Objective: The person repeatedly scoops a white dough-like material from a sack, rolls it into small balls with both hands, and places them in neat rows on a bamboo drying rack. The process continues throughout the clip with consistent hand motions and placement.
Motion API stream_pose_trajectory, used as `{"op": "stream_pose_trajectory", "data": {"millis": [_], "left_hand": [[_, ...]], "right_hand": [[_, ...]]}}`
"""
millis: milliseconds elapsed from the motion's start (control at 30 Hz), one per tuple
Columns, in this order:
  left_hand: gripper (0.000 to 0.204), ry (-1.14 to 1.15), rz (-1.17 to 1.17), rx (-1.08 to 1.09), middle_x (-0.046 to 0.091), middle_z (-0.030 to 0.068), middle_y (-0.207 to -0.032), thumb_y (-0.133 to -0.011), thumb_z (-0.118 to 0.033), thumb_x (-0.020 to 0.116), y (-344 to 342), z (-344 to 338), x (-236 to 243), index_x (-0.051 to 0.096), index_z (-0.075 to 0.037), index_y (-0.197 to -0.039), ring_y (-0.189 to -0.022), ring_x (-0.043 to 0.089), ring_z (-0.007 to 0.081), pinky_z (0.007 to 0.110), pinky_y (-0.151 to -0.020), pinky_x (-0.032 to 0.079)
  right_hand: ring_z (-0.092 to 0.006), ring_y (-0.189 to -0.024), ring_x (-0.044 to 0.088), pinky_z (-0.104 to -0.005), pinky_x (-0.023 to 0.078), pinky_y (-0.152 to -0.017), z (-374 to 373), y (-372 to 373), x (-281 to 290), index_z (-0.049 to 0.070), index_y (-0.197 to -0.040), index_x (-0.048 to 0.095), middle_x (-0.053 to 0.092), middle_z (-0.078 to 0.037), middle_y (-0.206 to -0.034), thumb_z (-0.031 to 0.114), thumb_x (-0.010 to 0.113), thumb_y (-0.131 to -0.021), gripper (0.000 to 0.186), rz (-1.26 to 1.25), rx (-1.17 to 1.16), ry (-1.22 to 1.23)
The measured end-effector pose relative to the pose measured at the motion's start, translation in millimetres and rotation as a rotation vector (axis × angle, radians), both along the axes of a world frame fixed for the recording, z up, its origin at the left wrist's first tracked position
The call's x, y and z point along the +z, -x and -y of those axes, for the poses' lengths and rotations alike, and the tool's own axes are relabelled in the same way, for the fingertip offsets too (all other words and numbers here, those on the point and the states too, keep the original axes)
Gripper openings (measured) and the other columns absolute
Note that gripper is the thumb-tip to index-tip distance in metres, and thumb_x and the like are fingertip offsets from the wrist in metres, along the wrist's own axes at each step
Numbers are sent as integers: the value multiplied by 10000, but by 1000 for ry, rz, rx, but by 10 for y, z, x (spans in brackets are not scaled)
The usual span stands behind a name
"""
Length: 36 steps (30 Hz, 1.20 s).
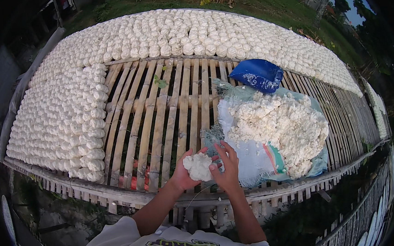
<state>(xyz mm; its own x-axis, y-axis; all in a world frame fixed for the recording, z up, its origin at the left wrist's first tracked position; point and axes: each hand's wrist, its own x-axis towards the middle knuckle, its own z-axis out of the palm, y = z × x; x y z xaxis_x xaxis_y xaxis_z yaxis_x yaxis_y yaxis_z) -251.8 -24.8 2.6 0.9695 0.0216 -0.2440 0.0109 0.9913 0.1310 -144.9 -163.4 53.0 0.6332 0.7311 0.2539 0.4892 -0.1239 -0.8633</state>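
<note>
A lump of white crumbly pulp [197, 166] rests in my left hand [182, 175], whose palm and fingers cup it from the left and below. My right hand [227, 167] is just to the right of the lump with its fingers apart. Its thumb comes close to the lump's edge; whether it touches I cannot tell. Beyond my right hand a big heap of the same pulp [280, 125] lies on spread woven plastic sacking [250, 158]. A blue plastic scoop-like container [259, 75], smeared with white bits, leans at the heap's far side.
Packed rows of round white lumps [58, 127] cover the left and far sides of a slatted bamboo rack [159, 112]. Its front rail [133, 199] runs just under my forearms. A green leaf [160, 81] lies on the slats. Another slatted rack [361, 216] stands at the lower right.
</note>
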Motion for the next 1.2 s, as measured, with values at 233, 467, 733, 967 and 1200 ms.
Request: {"op": "stream_pose_trajectory", "data": {"millis": [233, 467, 733, 967, 1200], "left_hand": [[487, -36, -172, 92, 703, 38, -1290, -1080, -610, 462, -280, 48, -296, 647, -257, -1361, -1213, 666, 243, 459, -1075, 513], [501, -39, -217, 158, 704, 17, -1212, -1075, -656, 468, -135, -132, 52, 646, -243, -1297, -1096, 693, 212, 445, -996, 552], [466, -173, -206, -5, 715, 45, -1226, -1137, -535, 411, 135, -234, 3, 650, -168, -1294, -1112, 707, 236, 420, -999, 567], [711, -183, -223, -92, 725, 130, -1249, -998, -750, 518, 545, -691, 206, 677, -108, -1258, -1147, 707, 298, 480, -1052, 541], [667, -75, -280, -2, 745, 84, -1243, -1019, -731, 503, 744, -764, 187, 696, -141, -1264, -1167, 704, 282, 465, -1067, 523]], "right_hand": [[-363, -1047, 754, -437, 593, -916, -510, 366, -203, 12, -1157, 757, 752, -199, -1196, 157, 765, -899, 296, 136, -177, -199], [-378, -1047, 714, -428, 551, -953, -688, 473, -23, -11, -1212, 738, 746, -214, -1088, 130, 658, -1009, 260, -46, -233, -150], [-325, -976, 759, -409, 577, -889, -729, 614, -94, -28, -1164, 754, 777, -201, -1062, 120, 651, -1014, 235, -100, -180, -163], [-316, -1145, 708, -423, 555, -946, -906, 1078, -60, -9, -1322, 679, 719, -225, -1211, 189, 666, -1031, 353, -133, -127, -136], [-333, -1164, 700, -450, 561, -960, -1065, 1296, 30, 6, -1378, 633, 695, -217, -1263, 218, 850, -865, 596, -51, -153, -58]]}}
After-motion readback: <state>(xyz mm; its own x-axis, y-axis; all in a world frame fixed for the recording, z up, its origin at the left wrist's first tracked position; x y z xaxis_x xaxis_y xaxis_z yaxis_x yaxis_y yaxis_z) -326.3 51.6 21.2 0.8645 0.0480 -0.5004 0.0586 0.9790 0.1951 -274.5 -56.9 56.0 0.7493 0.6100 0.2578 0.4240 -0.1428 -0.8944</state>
